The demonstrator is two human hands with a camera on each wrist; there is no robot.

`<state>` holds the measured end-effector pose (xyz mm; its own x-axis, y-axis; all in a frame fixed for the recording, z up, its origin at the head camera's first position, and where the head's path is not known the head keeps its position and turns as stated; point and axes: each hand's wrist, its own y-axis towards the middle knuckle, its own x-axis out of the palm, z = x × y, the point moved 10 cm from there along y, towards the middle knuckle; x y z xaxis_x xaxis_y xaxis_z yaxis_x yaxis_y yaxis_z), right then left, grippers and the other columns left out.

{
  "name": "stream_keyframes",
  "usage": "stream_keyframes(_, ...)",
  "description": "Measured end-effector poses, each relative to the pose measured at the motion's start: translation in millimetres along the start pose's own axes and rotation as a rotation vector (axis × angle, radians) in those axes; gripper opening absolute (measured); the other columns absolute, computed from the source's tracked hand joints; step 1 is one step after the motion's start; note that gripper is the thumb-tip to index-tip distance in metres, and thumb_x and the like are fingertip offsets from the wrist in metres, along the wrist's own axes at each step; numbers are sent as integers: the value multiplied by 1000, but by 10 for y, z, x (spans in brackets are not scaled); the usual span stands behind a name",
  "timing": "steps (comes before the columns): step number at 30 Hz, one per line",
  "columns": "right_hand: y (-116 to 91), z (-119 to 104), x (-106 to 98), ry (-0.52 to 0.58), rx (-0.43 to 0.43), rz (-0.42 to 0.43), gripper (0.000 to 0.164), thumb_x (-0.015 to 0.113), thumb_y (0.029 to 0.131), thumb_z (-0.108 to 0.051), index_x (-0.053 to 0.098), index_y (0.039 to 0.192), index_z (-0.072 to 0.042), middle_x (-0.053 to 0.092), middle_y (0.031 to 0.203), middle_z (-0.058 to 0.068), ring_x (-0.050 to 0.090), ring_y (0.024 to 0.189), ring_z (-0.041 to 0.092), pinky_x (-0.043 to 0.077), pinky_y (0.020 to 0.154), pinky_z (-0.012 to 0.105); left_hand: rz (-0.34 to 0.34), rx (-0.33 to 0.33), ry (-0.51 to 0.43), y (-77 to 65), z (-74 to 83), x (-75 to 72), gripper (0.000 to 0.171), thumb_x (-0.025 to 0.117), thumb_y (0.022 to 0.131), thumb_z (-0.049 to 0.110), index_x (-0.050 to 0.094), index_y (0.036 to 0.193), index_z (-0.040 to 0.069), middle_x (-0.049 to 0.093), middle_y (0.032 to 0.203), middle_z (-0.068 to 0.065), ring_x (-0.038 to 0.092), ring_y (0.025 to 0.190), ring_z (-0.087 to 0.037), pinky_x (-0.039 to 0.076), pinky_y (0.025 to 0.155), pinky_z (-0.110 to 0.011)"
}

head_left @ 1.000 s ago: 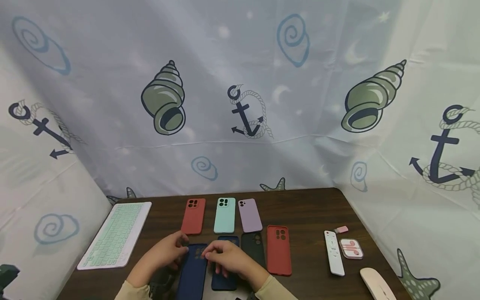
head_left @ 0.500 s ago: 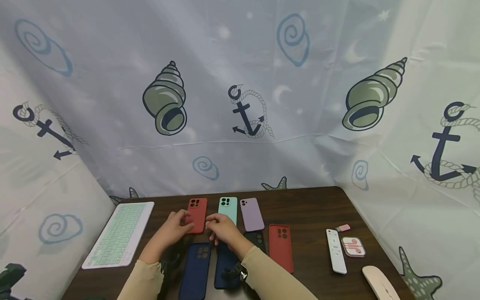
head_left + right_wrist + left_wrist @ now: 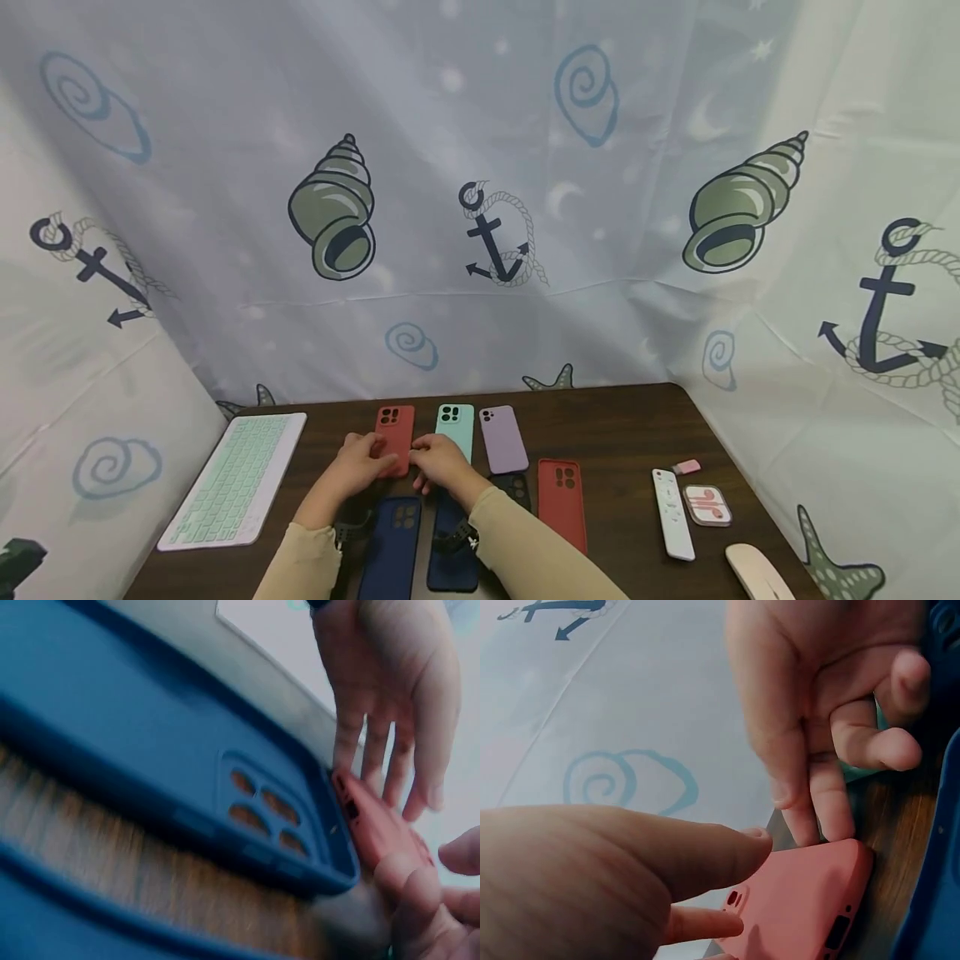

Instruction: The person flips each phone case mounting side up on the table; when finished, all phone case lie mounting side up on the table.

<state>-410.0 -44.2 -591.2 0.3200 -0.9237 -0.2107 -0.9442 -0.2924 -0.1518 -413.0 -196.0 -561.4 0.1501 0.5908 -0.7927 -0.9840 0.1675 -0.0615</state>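
A red phone case [image 3: 395,427] lies face down at the back left of the table, its camera cutouts at the far end. My left hand [image 3: 358,462] is at its left side, the straight fingers touching the edge and the thumb over its back. On the opposite side, my right hand [image 3: 442,460] has its fingertips at the case's near right edge, partly covering a mint phone case [image 3: 459,427]. In the left wrist view, two right-hand fingers reach the red case [image 3: 802,892] while the others bend loosely. A navy case [image 3: 150,720] fills much of the right wrist view.
Closer in lie two navy cases, one [image 3: 392,550] beside the other [image 3: 452,571], and a black case [image 3: 517,487]. A lilac case [image 3: 504,440] and another red case [image 3: 561,504] are to the right. Keyboard [image 3: 234,479] at left; remote [image 3: 672,514], earphone box [image 3: 707,506] and mouse [image 3: 757,573] far right.
Both hands have moved away from the navy case, forward to the far red case, and now touch its sides. The navy case lies released on the table.
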Motion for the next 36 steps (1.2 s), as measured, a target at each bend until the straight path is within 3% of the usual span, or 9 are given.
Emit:
stream_keyframes(20,27,60,12,10,-53,-50,39,58,101,-14,58,138,-1,74,106,12,64,55,15,51,47,28,-2,35,26,-73,76,1,56,71,95,34,60,135,-3,52,127,-25,51,110,-38,46,90,-56)
stream_keyframes(28,-3,45,-5,12,-68,-48,38,58,101,-16,59,138,-7,69,95,14,64,54,16,51,47,28,-4,40,24,-42,60,14,59,73,93,37,59,136,-1,51,128,-25,49,113,-40,45,92,-58)
stream_keyframes(36,2,17,-12,78,-82,-63,40,62,98,-15,58,137,-6,69,99,16,64,55,16,49,45,28,-10,42,21,-39,70,11,61,71,94,43,58,139,3,52,127,-25,48,115,-42,45,90,-59)
